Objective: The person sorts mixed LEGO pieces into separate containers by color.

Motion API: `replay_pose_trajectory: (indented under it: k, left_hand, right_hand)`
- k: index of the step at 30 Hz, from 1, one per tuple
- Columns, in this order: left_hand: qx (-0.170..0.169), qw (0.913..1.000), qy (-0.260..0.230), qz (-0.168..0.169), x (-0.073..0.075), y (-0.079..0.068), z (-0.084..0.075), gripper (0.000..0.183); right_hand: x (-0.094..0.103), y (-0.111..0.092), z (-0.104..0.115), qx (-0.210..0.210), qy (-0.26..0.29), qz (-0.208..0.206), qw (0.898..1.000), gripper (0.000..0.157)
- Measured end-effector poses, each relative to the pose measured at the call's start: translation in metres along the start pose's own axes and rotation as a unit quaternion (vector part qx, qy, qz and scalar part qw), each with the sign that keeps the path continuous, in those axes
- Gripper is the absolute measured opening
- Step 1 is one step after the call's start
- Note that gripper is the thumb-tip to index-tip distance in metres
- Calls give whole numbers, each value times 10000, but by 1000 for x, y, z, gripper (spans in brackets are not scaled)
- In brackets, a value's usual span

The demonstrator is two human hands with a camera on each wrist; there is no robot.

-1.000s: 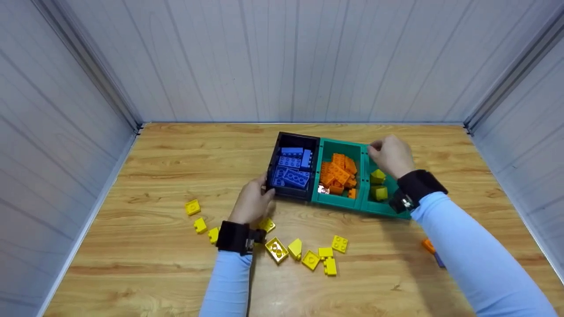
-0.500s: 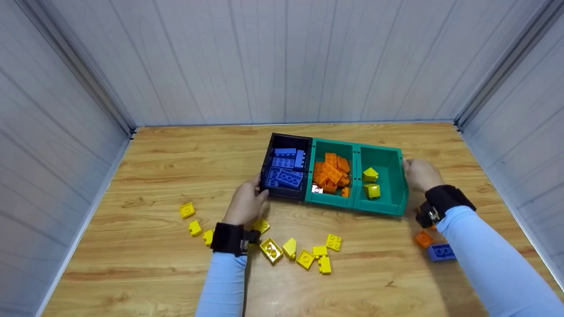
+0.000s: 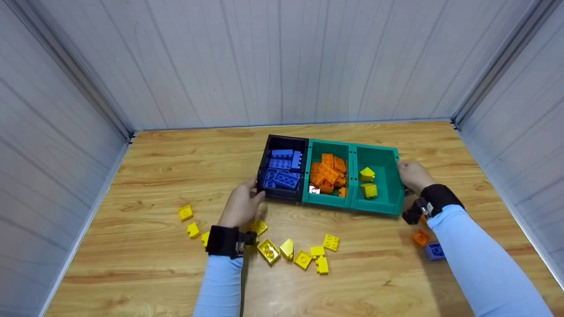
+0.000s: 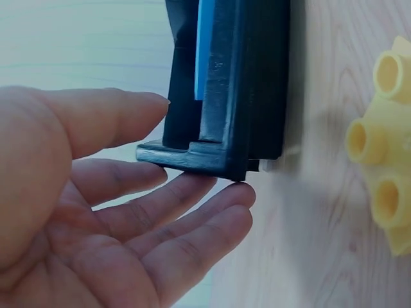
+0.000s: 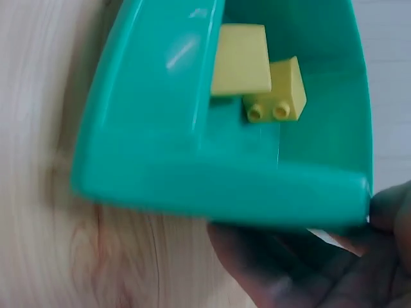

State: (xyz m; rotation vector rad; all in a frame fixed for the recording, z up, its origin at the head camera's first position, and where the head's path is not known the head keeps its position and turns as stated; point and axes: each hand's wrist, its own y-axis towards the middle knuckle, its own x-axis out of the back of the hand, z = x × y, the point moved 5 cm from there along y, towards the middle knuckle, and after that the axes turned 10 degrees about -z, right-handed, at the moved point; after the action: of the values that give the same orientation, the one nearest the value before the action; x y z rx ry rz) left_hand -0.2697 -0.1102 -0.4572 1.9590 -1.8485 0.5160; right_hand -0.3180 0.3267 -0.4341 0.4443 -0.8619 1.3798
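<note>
Three joined bins stand in a row in the head view. The black bin (image 3: pixel 282 196) holds several blue bricks (image 3: pixel 286 179), the middle green bin (image 3: pixel 327 201) several orange bricks (image 3: pixel 328 172). Two yellow sloped bricks (image 3: pixel 369 191) lie in the right green bin (image 3: pixel 377 207). My left hand (image 3: pixel 241 204) grips the black bin's front left corner; the left wrist view shows the thumb (image 4: pixel 128 119) at the inner side and the fingers (image 4: pixel 192 244) along the outside. At the far right end, my right hand (image 3: pixel 414 176) holds the green bin's end wall, its fingers (image 5: pixel 257 256) partly hidden below the wall.
Several yellow bricks (image 3: pixel 269 251) are scattered on the wooden table (image 3: pixel 361 286) before the bins. Beside my right sleeve lie an orange brick (image 3: pixel 421 237) and a blue brick (image 3: pixel 435 251), partly covered. Pale panels (image 3: pixel 282 66) enclose the back and sides.
My right hand has moved from above the right green bin to its right end wall and taken hold there. The left hand stays at the black bin's corner.
</note>
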Motion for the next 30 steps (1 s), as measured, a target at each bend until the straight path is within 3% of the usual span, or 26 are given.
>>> replay_pose_trajectory:
  k: [4,9,13,19,25,30]
  left_hand:
    - [-33,9998,181,-101,12,-4,-6,55]
    - [-151,9982,541,-208,46,-11,-5,52]
    - [-354,9931,1106,-173,84,-12,14,50]
    - [-148,9786,2039,230,131,-8,58,49]
    - [164,9721,2239,673,144,-14,90,49]
    - [67,9673,2450,651,144,-20,97,47]
  right_hand:
    - [-4,0,2,316,-415,-166,9985,55]
    - [-13,-1,3,523,-604,-331,9963,59]
    - [-14,-1,0,589,-740,-399,9947,69]
    - [-8,-1,-4,613,-781,-511,9937,69]
    - [-7,-2,-4,709,-793,-511,9930,76]
    - [-11,-2,-2,646,-746,-442,9941,77]
